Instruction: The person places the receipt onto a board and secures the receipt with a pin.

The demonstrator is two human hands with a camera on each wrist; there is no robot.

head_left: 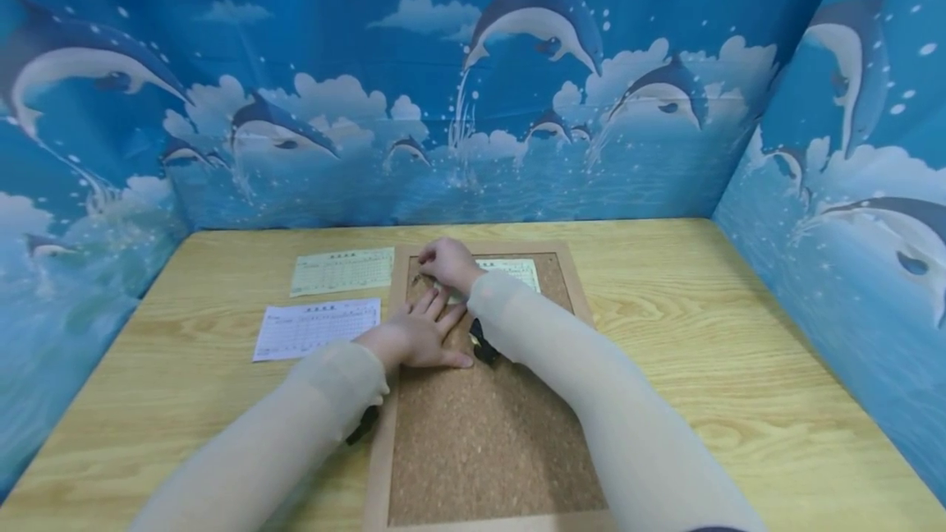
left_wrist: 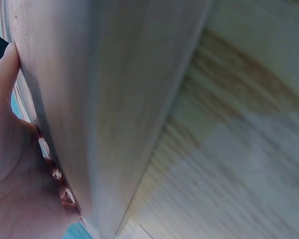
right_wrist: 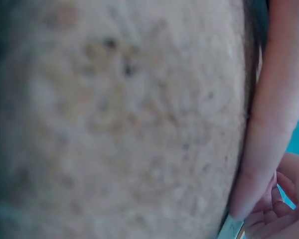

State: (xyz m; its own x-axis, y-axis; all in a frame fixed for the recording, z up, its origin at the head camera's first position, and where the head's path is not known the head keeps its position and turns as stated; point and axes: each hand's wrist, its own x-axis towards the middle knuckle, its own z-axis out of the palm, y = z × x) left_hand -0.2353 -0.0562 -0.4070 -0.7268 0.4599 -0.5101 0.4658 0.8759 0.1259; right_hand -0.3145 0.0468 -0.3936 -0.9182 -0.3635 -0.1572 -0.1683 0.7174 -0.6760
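Observation:
A cork board (head_left: 488, 450) with a pale wooden frame lies in front of me. My left hand (head_left: 424, 335) is spread on its upper left part, thumb pointing right, with a palm edge by the frame in the left wrist view. Just beyond it, my right hand (head_left: 447, 263) has bent fingers at the board's upper left corner. Its fingertips pinch beside a small dark pin-like thing (head_left: 416, 278), mostly hidden. A light green printed form (head_left: 517, 271) lies on the board, partly under the right wrist. In the right wrist view, a straight left finger (right_wrist: 269, 149) rests at a pale green paper edge (right_wrist: 231, 226).
To the board's left, another green form (head_left: 343, 271) lies above a white form (head_left: 318, 328) on the wood-grain table (head_left: 702, 368). A blue dolphin-print curtain (head_left: 458, 171) stands along the table's back and sides. Black wrist cameras (head_left: 484, 343) sit under the sleeves.

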